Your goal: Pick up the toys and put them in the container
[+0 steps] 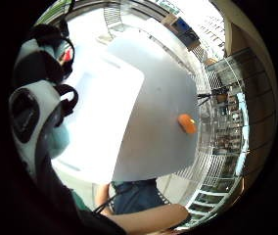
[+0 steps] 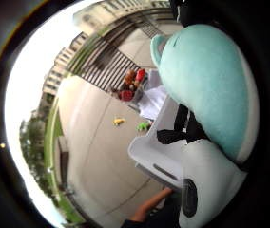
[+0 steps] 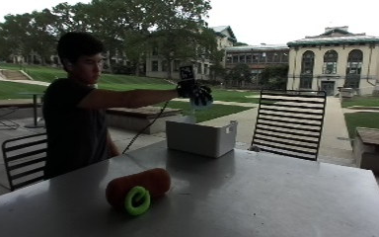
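Container (image 3: 201,138) top open; chair (image 3: 288,124) close behind it.

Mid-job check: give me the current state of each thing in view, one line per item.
Gloved right hand: raised above the container, holding the teal plush toy.
Teal plush toy: in the hand, over the container, not yet dropped.
White container: upright on the table, open top.
Orange roll toy: lying on the table, untouched.
Green ring: standing against the roll's end.

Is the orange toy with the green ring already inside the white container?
No, the orange toy lies on the table, in front of and apart from the white container.
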